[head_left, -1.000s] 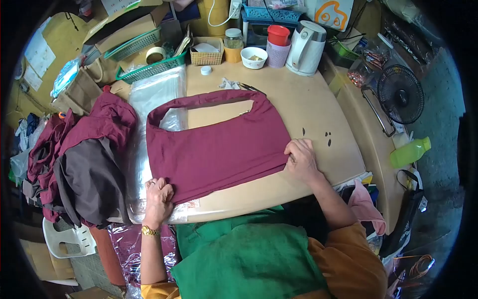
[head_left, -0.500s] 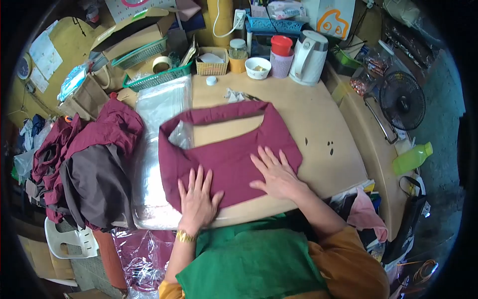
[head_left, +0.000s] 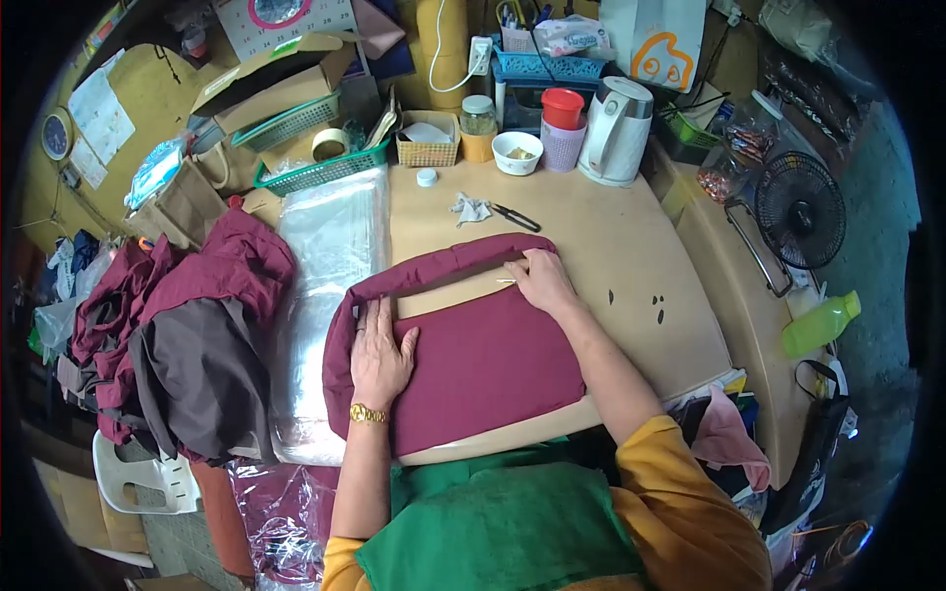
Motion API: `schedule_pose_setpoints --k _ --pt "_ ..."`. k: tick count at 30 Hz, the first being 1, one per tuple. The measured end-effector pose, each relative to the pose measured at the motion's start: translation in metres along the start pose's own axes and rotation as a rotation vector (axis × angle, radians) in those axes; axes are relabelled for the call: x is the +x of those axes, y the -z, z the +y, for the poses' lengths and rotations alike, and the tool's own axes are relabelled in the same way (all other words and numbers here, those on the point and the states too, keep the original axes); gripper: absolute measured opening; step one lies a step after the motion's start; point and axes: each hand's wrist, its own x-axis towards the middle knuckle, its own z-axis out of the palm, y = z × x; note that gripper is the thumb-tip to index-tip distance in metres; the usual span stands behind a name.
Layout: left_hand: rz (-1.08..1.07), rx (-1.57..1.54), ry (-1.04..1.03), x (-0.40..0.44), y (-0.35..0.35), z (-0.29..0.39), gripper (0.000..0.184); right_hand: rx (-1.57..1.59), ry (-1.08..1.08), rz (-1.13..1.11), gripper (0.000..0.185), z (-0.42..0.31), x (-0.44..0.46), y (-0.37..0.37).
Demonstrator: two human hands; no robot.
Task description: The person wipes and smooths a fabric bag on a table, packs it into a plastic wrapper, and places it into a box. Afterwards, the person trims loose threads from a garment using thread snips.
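Observation:
A maroon fabric shoulder bag (head_left: 483, 364) lies flat on the table, its wide strap looped toward the back. My left hand (head_left: 381, 353) rests palm down on the bag's left side, fingers stretched out near the base of the strap. At the opposite top corner, my right hand (head_left: 542, 283) has its fingers closed on the bag where strap and body meet. A small pale sliver, perhaps a zipper pull, shows beside the right fingertips. Behind the strap lie black thread snips (head_left: 516, 218) and a crumpled white scrap (head_left: 471, 208).
Clear plastic bags (head_left: 330, 236) lie stacked left of the bag, beside a heap of maroon and dark grey fabric (head_left: 202, 345). An electric kettle (head_left: 616, 133), a lidded cup (head_left: 563, 128) and a white bowl (head_left: 516, 154) stand at the back. A fan (head_left: 800, 209) is at right.
Both hands moved from the bag's lower part up toward the strap. My right hand went from lying flat to closed on the corner. The strap has shifted and the bag's front lies straighter.

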Motion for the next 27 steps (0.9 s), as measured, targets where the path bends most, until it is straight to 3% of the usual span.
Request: schedule_pose_setpoints --k 5,7,9,13,17,19,21,23,25,26,27 --pt "0.274 -0.452 0.225 0.004 0.003 -0.017 0.048 -0.135 0.023 -0.034 0.028 -0.009 -0.008 0.003" --pt "0.281 -0.351 0.096 0.009 0.013 -0.007 0.050 -0.065 0.137 -0.015 0.038 -0.029 -0.019 0.004" --pt "0.209 -0.186 -0.020 0.004 0.021 0.014 0.051 -0.315 0.374 0.011 0.057 -0.071 -0.052 0.008" --pt "-0.282 0.053 -0.043 -0.030 0.022 0.050 0.062 -0.388 0.387 -0.305 0.074 -0.103 -0.128 -0.004" --pt "-0.142 0.239 -0.038 -0.026 0.032 0.007 0.059 -0.530 0.172 -0.303 0.072 -0.065 -0.137 0.014" --pt "-0.146 0.196 -0.107 -0.021 0.037 -0.023 0.055 -0.536 0.170 -0.309 0.072 -0.054 -0.136 0.023" --pt "-0.152 0.134 -0.028 -0.021 0.042 -0.046 0.052 -0.535 0.162 -0.309 0.071 -0.046 -0.134 0.026" --pt "-0.235 0.021 -0.071 -0.029 0.072 -0.033 0.065 -0.492 0.194 -0.331 0.069 -0.037 -0.129 0.026" --pt "-0.466 -0.178 -0.217 -0.044 0.114 0.005 0.085 -0.532 0.262 -0.327 0.062 -0.033 -0.122 0.041" --pt "-0.572 -0.163 -0.261 -0.052 0.127 0.016 0.097 -0.315 0.199 -0.176 0.057 -0.026 -0.119 0.052" --pt "-0.633 -0.109 -0.264 -0.061 0.137 0.020 0.095 -0.106 0.135 -0.017 0.052 -0.019 -0.118 0.062"
